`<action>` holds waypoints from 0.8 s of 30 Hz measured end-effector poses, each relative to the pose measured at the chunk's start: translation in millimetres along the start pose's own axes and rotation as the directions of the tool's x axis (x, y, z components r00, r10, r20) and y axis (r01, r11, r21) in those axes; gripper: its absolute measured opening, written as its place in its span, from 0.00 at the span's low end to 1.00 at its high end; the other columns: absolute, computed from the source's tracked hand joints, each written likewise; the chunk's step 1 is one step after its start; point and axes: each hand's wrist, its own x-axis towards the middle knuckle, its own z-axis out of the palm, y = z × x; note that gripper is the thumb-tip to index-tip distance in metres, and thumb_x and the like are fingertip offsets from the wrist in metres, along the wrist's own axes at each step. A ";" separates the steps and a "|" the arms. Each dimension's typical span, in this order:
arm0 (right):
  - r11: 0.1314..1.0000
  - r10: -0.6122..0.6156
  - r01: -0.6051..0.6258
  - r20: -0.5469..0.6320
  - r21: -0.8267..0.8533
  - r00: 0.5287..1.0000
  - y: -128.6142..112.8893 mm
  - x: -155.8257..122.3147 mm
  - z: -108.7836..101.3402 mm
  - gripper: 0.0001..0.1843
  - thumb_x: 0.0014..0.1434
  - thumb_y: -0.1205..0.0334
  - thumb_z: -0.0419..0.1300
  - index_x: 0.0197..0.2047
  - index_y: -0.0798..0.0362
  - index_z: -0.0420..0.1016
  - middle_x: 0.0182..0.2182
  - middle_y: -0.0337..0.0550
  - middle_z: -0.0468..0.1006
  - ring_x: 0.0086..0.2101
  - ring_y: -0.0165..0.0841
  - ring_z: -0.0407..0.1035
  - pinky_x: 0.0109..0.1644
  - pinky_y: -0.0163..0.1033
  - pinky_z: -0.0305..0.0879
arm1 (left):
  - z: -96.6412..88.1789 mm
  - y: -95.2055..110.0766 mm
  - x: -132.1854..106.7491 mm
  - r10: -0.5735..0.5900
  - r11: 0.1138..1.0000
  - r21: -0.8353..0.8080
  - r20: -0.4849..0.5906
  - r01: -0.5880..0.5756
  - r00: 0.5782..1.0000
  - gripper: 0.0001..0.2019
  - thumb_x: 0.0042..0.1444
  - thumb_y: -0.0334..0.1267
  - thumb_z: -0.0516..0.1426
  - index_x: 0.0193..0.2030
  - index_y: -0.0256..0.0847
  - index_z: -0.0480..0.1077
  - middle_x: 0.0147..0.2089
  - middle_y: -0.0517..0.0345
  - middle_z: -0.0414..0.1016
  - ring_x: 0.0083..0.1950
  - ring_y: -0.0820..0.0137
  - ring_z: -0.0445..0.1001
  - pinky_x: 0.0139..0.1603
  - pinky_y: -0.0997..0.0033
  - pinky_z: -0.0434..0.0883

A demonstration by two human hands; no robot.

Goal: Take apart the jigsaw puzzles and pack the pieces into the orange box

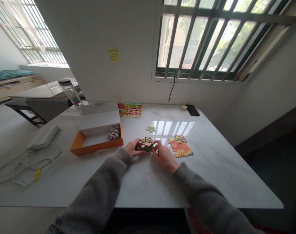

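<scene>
A small stack of jigsaw pieces [146, 144] sits between my two hands on the white marble table [143, 182]. My left hand [131, 148] curls round its left side and my right hand [163, 156] pinches its right side. Right beside my right hand lies a partly joined orange and red puzzle section [180, 147]. One loose green piece [150, 129] lies farther back.
An open orange box [97, 136] with several pieces in one corner stands left of my hands, its lid upright behind it. A picture card [129, 110], a clear bottle [70, 92], a black phone [193, 110], and a white adapter with cables [42, 138] lie around.
</scene>
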 end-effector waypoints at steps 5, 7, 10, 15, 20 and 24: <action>0.995 -0.102 0.099 -0.096 -0.031 0.990 40.9 8.2 -37.4 0.17 0.65 0.70 0.46 0.54 0.53 0.67 0.41 0.46 0.77 0.40 0.35 0.70 0.45 0.40 0.64 | -0.4 4.5 -2.2 0.022 1.000 -0.016 0.024 -0.022 0.999 0.25 0.49 0.48 0.63 0.51 0.39 0.64 0.33 0.59 0.74 0.30 0.71 0.69 0.30 0.74 0.64; 0.987 -0.078 0.062 -0.112 -0.146 0.991 66.9 10.9 -49.3 0.18 0.62 0.74 0.46 0.50 0.54 0.71 0.41 0.48 0.77 0.44 0.37 0.68 0.51 0.42 0.62 | 0.2 6.6 -3.2 0.029 0.999 -0.021 0.019 -0.029 0.999 0.26 0.48 0.47 0.63 0.51 0.40 0.64 0.35 0.58 0.76 0.32 0.70 0.71 0.33 0.73 0.66; 0.952 -0.039 0.015 -0.074 -0.307 0.997 96.5 10.5 -56.3 0.18 0.63 0.72 0.46 0.49 0.55 0.73 0.45 0.50 0.76 0.48 0.40 0.65 0.54 0.43 0.59 | 0.8 9.6 -4.3 0.011 1.000 0.008 0.012 -0.011 1.000 0.24 0.47 0.48 0.63 0.49 0.40 0.64 0.32 0.60 0.74 0.29 0.71 0.69 0.31 0.73 0.65; 0.902 -0.051 0.039 -0.017 -0.429 0.999 99.1 6.5 -53.7 0.17 0.67 0.62 0.48 0.53 0.54 0.72 0.45 0.51 0.72 0.47 0.42 0.61 0.56 0.45 0.56 | 0.5 11.3 -4.7 0.002 1.000 -0.002 0.015 -0.002 1.000 0.23 0.48 0.49 0.63 0.47 0.40 0.64 0.32 0.61 0.74 0.29 0.72 0.69 0.30 0.74 0.65; 0.884 -0.053 0.043 -0.007 -0.465 0.999 88.3 9.9 -53.7 0.14 0.61 0.67 0.52 0.48 0.54 0.74 0.44 0.51 0.68 0.46 0.43 0.58 0.55 0.46 0.56 | 0.7 9.6 -4.6 0.009 1.000 0.024 0.007 -0.009 1.000 0.23 0.48 0.48 0.62 0.47 0.40 0.64 0.33 0.59 0.75 0.30 0.70 0.70 0.31 0.73 0.66; 0.875 -0.068 0.031 -0.059 -0.483 0.996 88.1 11.3 -53.4 0.10 0.61 0.69 0.51 0.40 0.55 0.73 0.43 0.53 0.69 0.45 0.43 0.59 0.53 0.46 0.57 | 1.2 8.5 -4.3 0.018 1.000 0.017 -0.001 -0.018 1.000 0.23 0.48 0.48 0.63 0.47 0.40 0.64 0.35 0.58 0.77 0.32 0.69 0.72 0.33 0.73 0.67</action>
